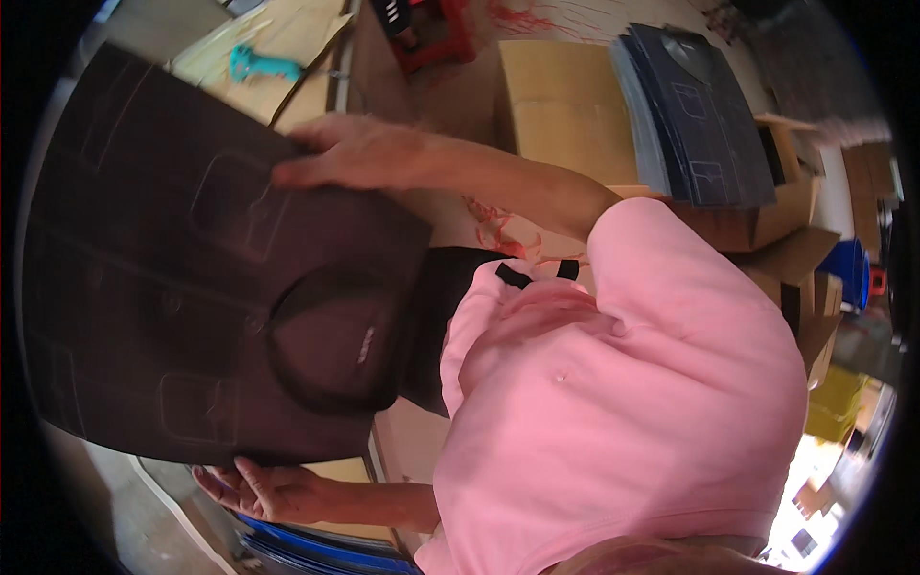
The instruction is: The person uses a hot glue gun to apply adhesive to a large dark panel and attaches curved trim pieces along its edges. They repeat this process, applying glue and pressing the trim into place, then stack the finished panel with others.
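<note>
One dark panel, left side of scene, spread between both hands: flat, smooth, brownish black, squarish with curved edges. Thin pale lines draw pockets on it, two clear outlines plus fainter ones toward the left rim; two small button circles between. One rounded, collar-like recess at its right end, a small pale mark inside. Right hand: grip clamped on the panel's far edge, thumb flat on top. Left hand: at the near edge, thumb touching it, fingers spread; cannot tell if that grip bears on it. Far left, one teal plastic object on tan sheeting. Far right, one tan cardboard box, beside it a stack of navy panels, layers too tight to count. Near left, glossy blue-edged sheets, several. One red stool, far.
</note>
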### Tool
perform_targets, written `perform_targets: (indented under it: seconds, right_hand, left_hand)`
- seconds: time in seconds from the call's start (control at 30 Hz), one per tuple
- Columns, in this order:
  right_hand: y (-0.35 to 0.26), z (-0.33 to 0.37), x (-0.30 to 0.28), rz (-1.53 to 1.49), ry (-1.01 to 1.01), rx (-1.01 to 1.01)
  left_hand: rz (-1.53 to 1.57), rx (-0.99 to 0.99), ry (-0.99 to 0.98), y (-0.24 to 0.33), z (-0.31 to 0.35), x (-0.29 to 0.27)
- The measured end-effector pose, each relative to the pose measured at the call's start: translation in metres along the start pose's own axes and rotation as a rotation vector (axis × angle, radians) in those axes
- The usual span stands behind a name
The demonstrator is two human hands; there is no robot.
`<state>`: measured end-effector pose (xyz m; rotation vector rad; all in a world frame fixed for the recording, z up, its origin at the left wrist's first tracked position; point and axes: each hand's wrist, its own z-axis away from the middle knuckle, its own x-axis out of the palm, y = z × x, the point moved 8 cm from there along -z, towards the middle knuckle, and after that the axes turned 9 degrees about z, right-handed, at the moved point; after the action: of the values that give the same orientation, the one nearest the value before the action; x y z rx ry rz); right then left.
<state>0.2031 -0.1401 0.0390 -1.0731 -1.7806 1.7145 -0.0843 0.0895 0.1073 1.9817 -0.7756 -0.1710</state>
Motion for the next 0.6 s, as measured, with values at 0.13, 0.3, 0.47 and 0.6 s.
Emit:
perform_targets:
  seconds: [0.13,0.3,0.47,0.6]
  right_hand:
    - [0.033,0.064,-0.127,-0.309,0.434,0.038]
    - [0.025,0.168,-0.262,-0.241,0.725,0.084]
    - [0.011,0.306,-0.396,-0.101,1.114,0.094]
    - [0.045,0.471,-0.539,0.249,1.28,0.288]
  left_hand:
    - [0.268,-0.103,-0.448,-0.016,0.009,0.101]
    - [0.115,-0.199,-0.531,-0.046,0.0,0.145]
    - [-0.036,-0.327,-0.554,-0.107,-0.014,0.117]
    - [-0.191,-0.346,-0.513,-0.105,-0.021,0.066]
